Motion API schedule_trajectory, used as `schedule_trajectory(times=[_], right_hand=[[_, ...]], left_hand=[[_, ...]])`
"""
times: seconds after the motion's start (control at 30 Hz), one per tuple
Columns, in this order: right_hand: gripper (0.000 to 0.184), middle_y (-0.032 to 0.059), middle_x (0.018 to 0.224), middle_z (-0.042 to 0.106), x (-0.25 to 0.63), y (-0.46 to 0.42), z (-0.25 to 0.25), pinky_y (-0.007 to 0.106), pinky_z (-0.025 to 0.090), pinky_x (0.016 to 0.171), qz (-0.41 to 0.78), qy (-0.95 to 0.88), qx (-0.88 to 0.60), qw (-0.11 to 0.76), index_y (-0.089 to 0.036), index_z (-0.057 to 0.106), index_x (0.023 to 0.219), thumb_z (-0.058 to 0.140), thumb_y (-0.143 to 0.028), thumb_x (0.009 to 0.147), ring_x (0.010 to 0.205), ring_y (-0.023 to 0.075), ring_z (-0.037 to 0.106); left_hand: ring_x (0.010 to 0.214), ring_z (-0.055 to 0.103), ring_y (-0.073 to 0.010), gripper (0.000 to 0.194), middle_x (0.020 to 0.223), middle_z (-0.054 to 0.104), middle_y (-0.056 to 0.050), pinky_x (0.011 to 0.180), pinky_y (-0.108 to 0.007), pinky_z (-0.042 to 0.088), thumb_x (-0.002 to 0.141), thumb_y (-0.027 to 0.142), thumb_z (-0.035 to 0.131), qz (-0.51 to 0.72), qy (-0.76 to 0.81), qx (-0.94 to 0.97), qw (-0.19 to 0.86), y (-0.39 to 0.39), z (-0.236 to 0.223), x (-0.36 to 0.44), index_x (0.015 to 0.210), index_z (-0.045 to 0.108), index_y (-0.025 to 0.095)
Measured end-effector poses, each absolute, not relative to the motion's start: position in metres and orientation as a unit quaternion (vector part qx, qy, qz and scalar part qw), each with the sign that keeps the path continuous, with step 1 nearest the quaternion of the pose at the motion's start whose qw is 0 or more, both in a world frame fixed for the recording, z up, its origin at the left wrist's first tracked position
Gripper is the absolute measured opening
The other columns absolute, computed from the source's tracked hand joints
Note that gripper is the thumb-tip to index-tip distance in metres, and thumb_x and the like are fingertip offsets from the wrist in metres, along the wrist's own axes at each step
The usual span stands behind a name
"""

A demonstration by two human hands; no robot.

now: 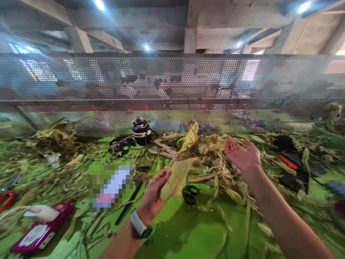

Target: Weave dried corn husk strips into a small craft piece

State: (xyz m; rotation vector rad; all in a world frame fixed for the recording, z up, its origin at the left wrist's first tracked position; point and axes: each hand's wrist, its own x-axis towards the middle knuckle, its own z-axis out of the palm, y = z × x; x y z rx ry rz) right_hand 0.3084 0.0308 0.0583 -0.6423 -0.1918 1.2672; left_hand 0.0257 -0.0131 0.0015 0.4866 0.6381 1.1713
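Left fingers (163, 173) hold one husk (178, 177) near two scissor loops (190, 195).

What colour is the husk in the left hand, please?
The husk in the left hand is pale yellow, best seen in the head view.

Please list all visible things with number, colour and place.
Table: 1, green, foreground
Held husk: 1, pale yellow, centre
Loose husks: many, yellowish, across table
Black scissors: 1, black, beside held husk
Red scissors: 1, red, left edge
Bottle: 1, black, far side
Box: 1, purple, lower left
Plug: 1, white, on box
Strip: 1, black, centre left
Dark things: several, black, beside bottle and right
Blurred things: 2, mixed, left and right
Mesh: 1, grey, behind table
Lights: 4, white, overhead
Watch: 1, white strap, lower centre
Left hand: 1, bare, on held husk
Right hand: 1, bare, right
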Motion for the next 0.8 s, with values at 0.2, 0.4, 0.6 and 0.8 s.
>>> schedule_trajectory(times=[0.2,0.4,0.6,0.8], right_hand=[[0.026,0.0047,0.067,0.063,0.303,0.024,0.055,0.025,0.053,0.055,0.589,-0.171,-0.407,0.677,-0.017,0.059,0.078,0.035,-0.019,0.088,0.059,0.0133,0.061],[0.037,0.0047,0.078,0.065,0.223,-0.011,0.037,0.027,0.046,0.07,0.618,-0.548,-0.402,0.395,-0.014,0.065,0.081,0.05,-0.048,0.084,0.074,0.0159,0.059],[0.034,-0.0024,0.062,0.053,0.21,-0.013,0.016,0.022,0.037,0.058,0.456,-0.659,-0.44,0.405,-0.015,0.06,0.068,0.063,-0.048,0.074,0.06,0.0109,0.046],[0.029,-0.0028,0.062,0.051,0.206,-0.02,0.015,0.021,0.034,0.055,0.409,-0.735,-0.432,0.327,-0.016,0.061,0.067,0.056,-0.041,0.081,0.058,0.0106,0.044]], left_hand=[[0.062,0.064,-0.0091,0.028,0.076,0.069,0.004,0.055,-0.017,0.052,0.059,0.011,0.077,0.585,0.259,0.178,0.747,-0.012,-0.003,0.031,0.082,0.063,0.019],[0.073,0.063,-0.011,0.026,0.09,0.068,0.0,0.063,-0.02,0.051,0.065,0.022,0.075,0.565,0.293,0.311,0.706,-0.018,-0.012,0.041,0.088,0.062,0.019],[0.066,0.059,-0.0109,0.019,0.076,0.065,0.001,0.059,-0.021,0.049,0.065,0.025,0.074,0.542,0.325,0.362,0.686,-0.024,-0.014,0.039,0.08,0.065,0.019],[0.071,0.062,-0.0153,0.024,0.071,0.07,-0.003,0.068,-0.023,0.049,0.061,0.032,0.077,0.504,0.383,0.385,0.672,-0.022,-0.015,0.042,0.078,0.073,0.015]])
